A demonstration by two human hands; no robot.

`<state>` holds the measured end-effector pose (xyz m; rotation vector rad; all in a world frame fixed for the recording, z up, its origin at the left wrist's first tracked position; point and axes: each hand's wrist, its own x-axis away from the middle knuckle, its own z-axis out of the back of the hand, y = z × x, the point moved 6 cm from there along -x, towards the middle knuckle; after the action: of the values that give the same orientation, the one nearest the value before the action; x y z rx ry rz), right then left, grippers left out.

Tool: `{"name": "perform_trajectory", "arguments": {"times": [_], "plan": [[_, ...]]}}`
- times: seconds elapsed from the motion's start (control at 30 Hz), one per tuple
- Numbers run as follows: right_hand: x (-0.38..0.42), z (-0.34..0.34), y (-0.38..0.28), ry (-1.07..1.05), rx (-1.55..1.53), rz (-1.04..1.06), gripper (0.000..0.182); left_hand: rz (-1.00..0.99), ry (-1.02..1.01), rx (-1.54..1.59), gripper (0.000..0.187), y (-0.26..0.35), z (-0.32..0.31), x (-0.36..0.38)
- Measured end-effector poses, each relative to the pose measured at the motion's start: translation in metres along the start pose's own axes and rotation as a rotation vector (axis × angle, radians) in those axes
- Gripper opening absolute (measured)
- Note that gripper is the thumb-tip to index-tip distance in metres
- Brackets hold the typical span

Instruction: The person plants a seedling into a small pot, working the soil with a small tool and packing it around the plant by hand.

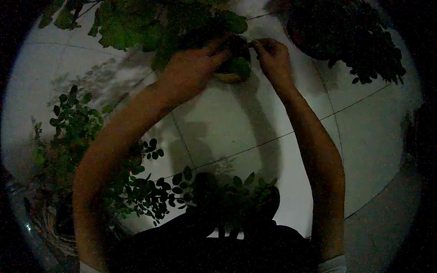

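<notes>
A broad-leaved plant [123, 25] stands at the top of the head view in a round pot, whose pale rim [230, 78] shows below my hands. My left hand [195, 68] reaches over the pot from the left. Its visible fingers are stretched out and slightly apart, the tips lost in dark leaves. A round green leaf [240, 67] hangs over the rim between my hands. My right hand [275, 59] is at the pot's right side, thumb and forefinger pinched together; what is between them is too dark to make out.
A dark bushy plant [346, 36] stands at the upper right. Small-leaved plants [75, 116] are on the left, with more leafy stems [150, 195] near my dark-clothed legs [218, 250]. Pale floor tiles [227, 123] lie below, crossed by shadows.
</notes>
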<state>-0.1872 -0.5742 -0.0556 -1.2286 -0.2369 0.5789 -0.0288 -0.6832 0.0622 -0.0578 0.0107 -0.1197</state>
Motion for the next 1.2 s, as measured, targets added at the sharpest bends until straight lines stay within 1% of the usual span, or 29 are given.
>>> {"name": "perform_trajectory", "arguments": {"times": [0.03, 0.07, 0.17, 0.23, 0.27, 0.33, 0.37, 0.43, 0.47, 0.53, 0.63, 0.7, 0.77, 0.83, 0.87, 0.93, 1.03, 1.07, 1.13, 1.17, 1.2], "plan": [[0.005, 0.0, 0.0, 0.015, -0.048, -0.012, 0.034, -0.013, -0.008, -0.02, 0.046, 0.003, -0.004, -0.002], [0.008, 0.001, -0.003, 0.029, -0.094, -0.024, 0.033, 0.014, -0.025, -0.025, 0.046, 0.004, -0.006, -0.003], [0.018, -0.01, 0.008, 0.158, 0.041, 0.071, 0.034, 0.073, -0.038, -0.033, 0.045, 0.017, -0.01, -0.009], [0.022, -0.008, 0.008, 0.127, 0.049, 0.038, 0.034, 0.076, -0.013, -0.042, 0.045, 0.025, -0.006, -0.014], [0.024, -0.008, 0.008, 0.111, 0.051, 0.022, 0.034, 0.073, -0.053, -0.058, 0.045, 0.028, -0.009, -0.018], [0.026, -0.004, 0.008, 0.028, -0.178, -0.085, 0.035, 0.067, -0.132, -0.095, 0.046, 0.034, -0.012, -0.024], [0.022, 0.001, -0.004, -0.019, -0.27, -0.122, 0.036, 0.044, -0.089, -0.111, 0.047, 0.035, -0.002, -0.026], [0.023, 0.008, -0.007, 0.021, -0.237, -0.109, 0.032, -0.023, -0.043, -0.161, 0.048, 0.044, -0.011, -0.03], [0.022, 0.011, -0.008, 0.039, -0.222, -0.1, 0.031, -0.027, -0.043, -0.136, 0.047, 0.046, -0.017, -0.032], [0.018, 0.013, -0.001, 0.008, -0.197, -0.109, 0.03, -0.038, -0.047, -0.086, 0.045, 0.047, -0.037, -0.034], [0.009, 0.003, 0.017, -0.02, -0.202, -0.084, 0.031, -0.163, 0.217, -0.136, 0.038, 0.046, -0.047, -0.031], [0.004, 0.001, 0.023, -0.033, -0.197, -0.046, 0.032, -0.098, 0.23, -0.017, 0.034, 0.027, -0.049, -0.038], [0.002, -0.005, 0.021, -0.055, -0.179, -0.005, 0.032, 0.018, 0.094, 0.018, 0.034, 0.012, -0.044, -0.039], [0.001, -0.006, 0.015, -0.101, -0.246, -0.014, 0.032, 0.173, -0.192, -0.042, 0.037, 0.0, -0.024, -0.038], [-0.001, -0.006, 0.01, -0.125, -0.281, -0.016, 0.032, 0.113, -0.108, -0.068, 0.035, -0.003, -0.02, -0.035], [-0.008, -0.008, 0.005, -0.161, -0.163, 0.064, 0.031, 0.0, 0.061, -0.126, 0.032, -0.007, -0.011, -0.026], [-0.013, -0.006, -0.008, -0.281, -0.052, 0.172, 0.027, 0.084, 0.074, -0.055, 0.03, -0.015, -0.01, -0.019], [-0.013, -0.004, -0.014, -0.333, -0.023, 0.206, 0.025, 0.057, 0.06, -0.07, 0.03, -0.014, -0.008, -0.018], [-0.017, -0.001, -0.023, -0.357, 0.146, 0.426, 0.02, -0.001, 0.036, -0.102, 0.029, -0.015, -0.007, -0.02], [-0.016, 0.0, -0.028, -0.364, 0.233, 0.537, 0.018, -0.015, 0.073, -0.077, 0.028, -0.013, -0.004, -0.017], [-0.017, -0.001, -0.032, -0.37, 0.312, 0.566, 0.017, -0.027, 0.108, -0.054, 0.028, -0.013, -0.001, -0.015]]}}
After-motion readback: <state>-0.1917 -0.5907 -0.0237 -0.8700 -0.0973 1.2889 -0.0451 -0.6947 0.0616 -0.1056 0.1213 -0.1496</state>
